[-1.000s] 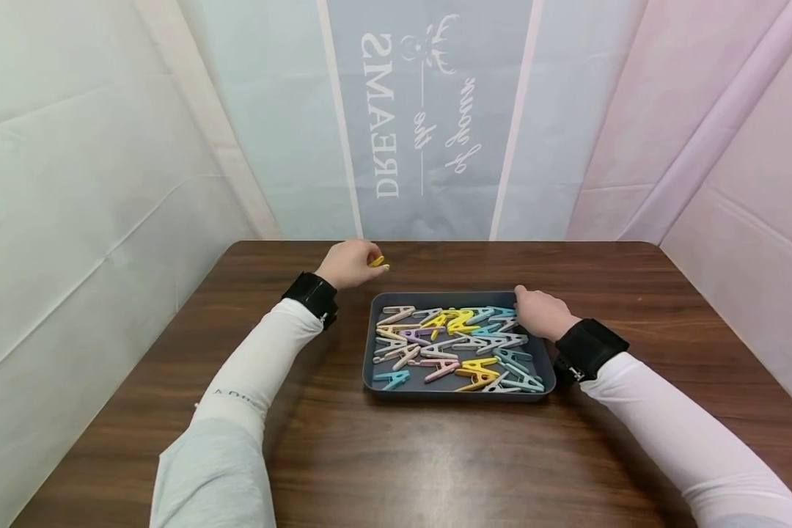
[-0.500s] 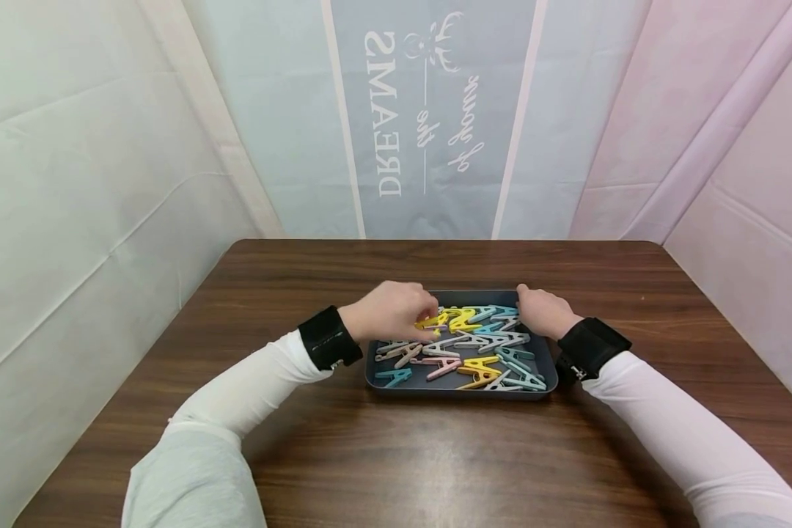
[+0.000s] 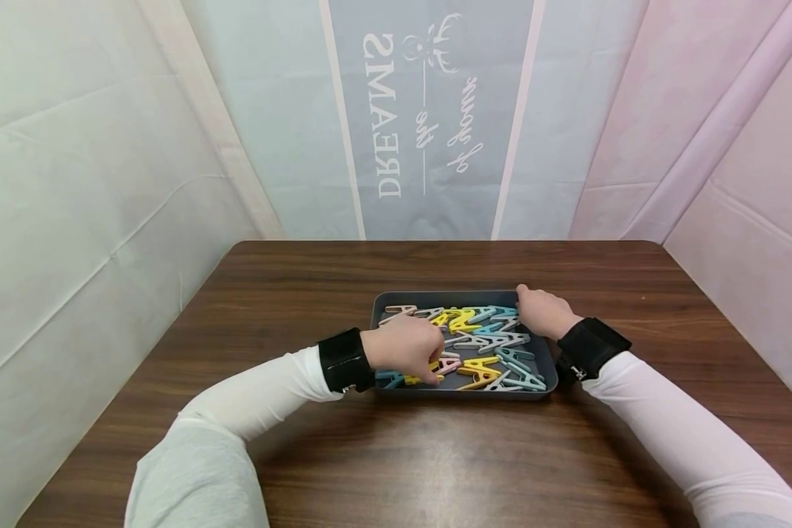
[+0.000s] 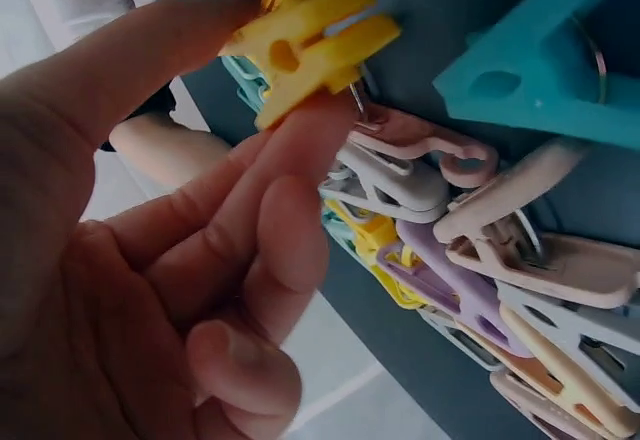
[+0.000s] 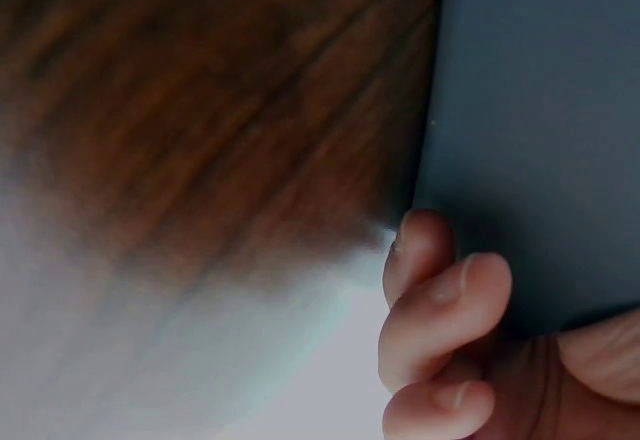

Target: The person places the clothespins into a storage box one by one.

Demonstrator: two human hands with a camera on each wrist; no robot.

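Over the front left part of the grey tray (image 3: 449, 298), my left hand (image 3: 405, 346) pinches a yellow clothespin (image 4: 320, 45) between thumb and forefinger. In the left wrist view a teal clothespin (image 4: 500, 85) and a pink clothespin (image 4: 415, 132) lie close by, and a purple clothespin (image 4: 465, 285) lies farther off. The left hand hides part of the tray's left side. My right hand (image 3: 545, 315) grips the tray at its far right corner. In the right wrist view its fingers (image 5: 445, 305) are curled against the tray's wall (image 5: 550, 130).
Several more clothespins, among them yellow ones (image 3: 480, 372) and grey ones (image 3: 504, 339), lie jumbled in the tray. The tray stands on a brown wooden table (image 3: 396, 455). A printed cloth (image 3: 429, 132) hangs behind the table's far edge.
My left hand has come from the table left of the tray, across the tray's left side, toward its front left with the yellow clothespin. The right hand stays at the tray's corner.
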